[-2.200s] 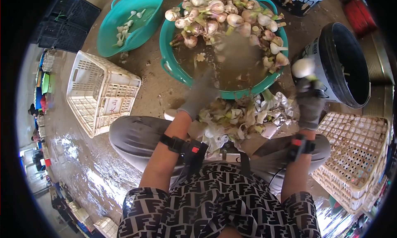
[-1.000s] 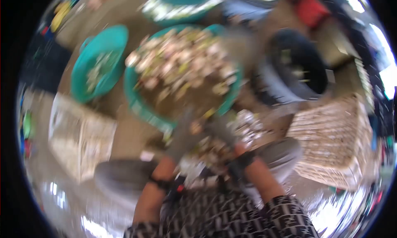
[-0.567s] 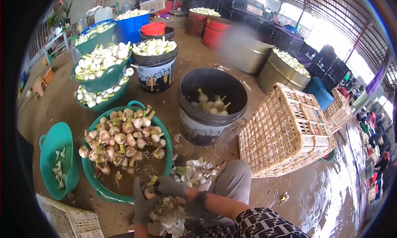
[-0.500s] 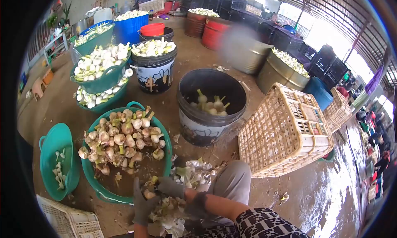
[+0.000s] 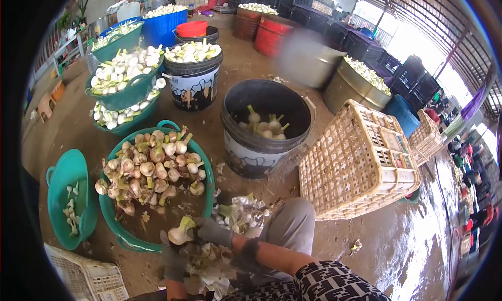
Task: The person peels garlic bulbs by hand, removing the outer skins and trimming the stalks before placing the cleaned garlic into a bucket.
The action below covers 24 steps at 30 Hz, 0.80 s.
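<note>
While my gloved left hand (image 5: 173,259) and right hand (image 5: 212,232) close together on one garlic bulb (image 5: 179,235), I hold it over the pile of peelings (image 5: 230,222) just beside the rim of the teal tub (image 5: 209,191) heaped with unpeeled garlic, the black bucket (image 5: 261,154) standing beyond.

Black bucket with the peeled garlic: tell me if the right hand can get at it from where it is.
Probably yes: the black bucket stands open-topped just beyond the right hand, with only peel scraps on the ground between.
</note>
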{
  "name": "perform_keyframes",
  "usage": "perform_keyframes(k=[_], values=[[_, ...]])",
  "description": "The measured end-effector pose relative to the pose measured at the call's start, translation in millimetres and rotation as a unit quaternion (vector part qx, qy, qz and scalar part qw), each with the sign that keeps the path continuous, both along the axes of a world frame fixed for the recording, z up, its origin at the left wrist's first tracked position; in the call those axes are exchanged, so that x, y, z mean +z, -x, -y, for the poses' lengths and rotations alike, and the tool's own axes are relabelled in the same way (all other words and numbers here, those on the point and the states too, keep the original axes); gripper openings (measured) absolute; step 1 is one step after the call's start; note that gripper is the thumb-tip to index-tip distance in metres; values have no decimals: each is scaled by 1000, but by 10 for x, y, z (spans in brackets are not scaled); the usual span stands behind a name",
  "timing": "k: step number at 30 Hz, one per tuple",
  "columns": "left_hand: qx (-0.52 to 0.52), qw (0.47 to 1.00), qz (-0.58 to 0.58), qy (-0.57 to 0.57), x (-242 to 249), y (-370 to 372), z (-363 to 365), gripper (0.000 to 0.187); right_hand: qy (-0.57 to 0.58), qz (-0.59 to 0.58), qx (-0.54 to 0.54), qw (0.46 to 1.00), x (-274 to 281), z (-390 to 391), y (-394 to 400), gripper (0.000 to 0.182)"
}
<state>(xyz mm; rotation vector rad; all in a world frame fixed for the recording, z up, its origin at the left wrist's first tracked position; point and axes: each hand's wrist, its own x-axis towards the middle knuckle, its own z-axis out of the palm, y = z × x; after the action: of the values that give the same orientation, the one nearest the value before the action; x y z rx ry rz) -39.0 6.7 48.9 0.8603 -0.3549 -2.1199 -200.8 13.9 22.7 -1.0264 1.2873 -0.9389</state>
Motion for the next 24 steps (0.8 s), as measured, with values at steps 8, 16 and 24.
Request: perform_keyframes(k=[8, 16, 24], values=[[15, 978, 150, 147, -288, 71, -21, 43, 25, 40, 15, 999, -94, -31, 78, 20], [50, 970, 211, 108, -146, 66, 28, 39, 302, -74, 0, 951, -555, -74, 167, 11], [-42, 799, 520, 299, -187, 2, 231, 24, -84, 83, 30, 993, 30, 50, 119, 8]])
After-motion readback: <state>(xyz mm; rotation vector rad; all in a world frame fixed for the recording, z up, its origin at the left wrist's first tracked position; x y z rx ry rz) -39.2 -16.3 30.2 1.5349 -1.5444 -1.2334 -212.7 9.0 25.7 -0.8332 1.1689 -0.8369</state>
